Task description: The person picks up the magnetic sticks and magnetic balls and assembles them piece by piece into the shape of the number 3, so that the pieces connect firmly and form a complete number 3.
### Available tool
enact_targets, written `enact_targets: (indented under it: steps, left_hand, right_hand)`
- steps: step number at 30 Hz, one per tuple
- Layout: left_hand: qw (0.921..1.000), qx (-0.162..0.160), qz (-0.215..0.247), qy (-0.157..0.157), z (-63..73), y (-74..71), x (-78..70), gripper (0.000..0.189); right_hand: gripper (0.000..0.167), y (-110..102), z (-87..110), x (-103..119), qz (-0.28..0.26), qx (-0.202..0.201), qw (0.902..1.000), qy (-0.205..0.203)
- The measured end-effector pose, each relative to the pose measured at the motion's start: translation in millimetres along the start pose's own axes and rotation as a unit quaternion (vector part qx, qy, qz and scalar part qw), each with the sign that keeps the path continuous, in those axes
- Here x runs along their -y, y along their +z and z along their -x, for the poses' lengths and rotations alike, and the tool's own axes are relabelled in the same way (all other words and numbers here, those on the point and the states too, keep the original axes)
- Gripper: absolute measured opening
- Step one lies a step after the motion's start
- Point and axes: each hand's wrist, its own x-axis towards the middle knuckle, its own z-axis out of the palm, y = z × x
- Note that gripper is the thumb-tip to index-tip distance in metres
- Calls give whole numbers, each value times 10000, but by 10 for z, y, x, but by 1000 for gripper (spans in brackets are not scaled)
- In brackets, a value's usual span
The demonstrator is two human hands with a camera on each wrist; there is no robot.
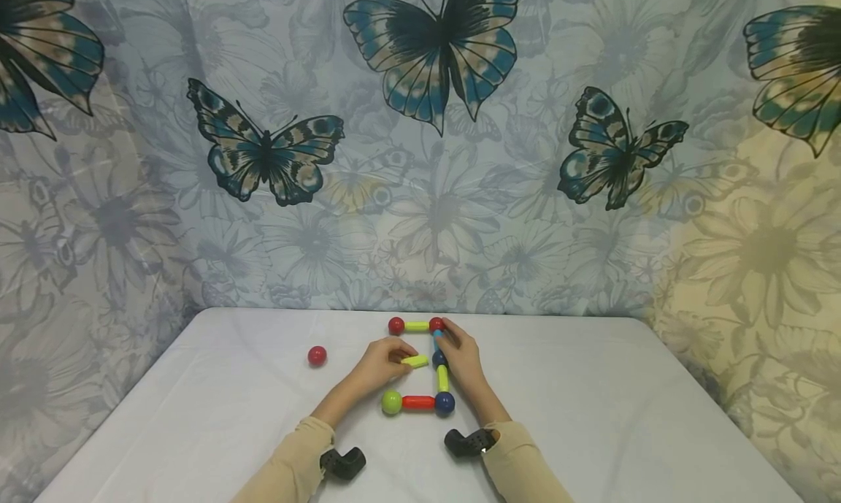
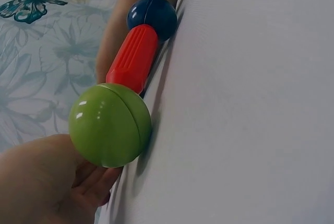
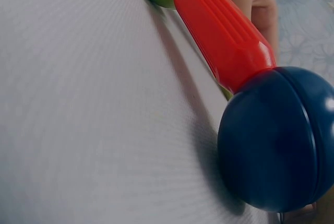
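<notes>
My left hand (image 1: 384,361) pinches a loose yellow-green rod (image 1: 415,361), whose free end points right toward the ball-and-rod toy structure. On that structure's right side, my right hand (image 1: 465,353) holds the light blue rod (image 1: 437,336) between a red ball (image 1: 436,325) and a dark blue ball (image 1: 439,358); the fingers partly cover these. Another yellow-green rod (image 1: 442,379) runs down to a lower dark blue ball (image 1: 444,403). From there a red rod (image 2: 134,59) leads left to a green ball (image 2: 109,125). At the far end, a yellow-green rod (image 1: 417,327) joins a left red ball (image 1: 396,325).
A separate red ball (image 1: 317,355) lies on the white-covered table (image 1: 197,415), left of the left hand. Behind the table hangs a butterfly-patterned cloth (image 1: 447,233). Black wrist devices (image 1: 343,463) sit at both sleeves.
</notes>
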Motion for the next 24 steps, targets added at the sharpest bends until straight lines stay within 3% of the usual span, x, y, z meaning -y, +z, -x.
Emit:
enact_targets:
  steps: [15, 24]
  left_hand:
    - [9987, -67, 213, 456, -52, 20, 1, 24]
    - [9981, -173, 174, 570, -50, 33, -7, 23]
  right_hand:
    - [48, -4, 3, 1, 54, 61, 10000, -41]
    - [47, 3, -5, -15, -7, 12, 10000, -63]
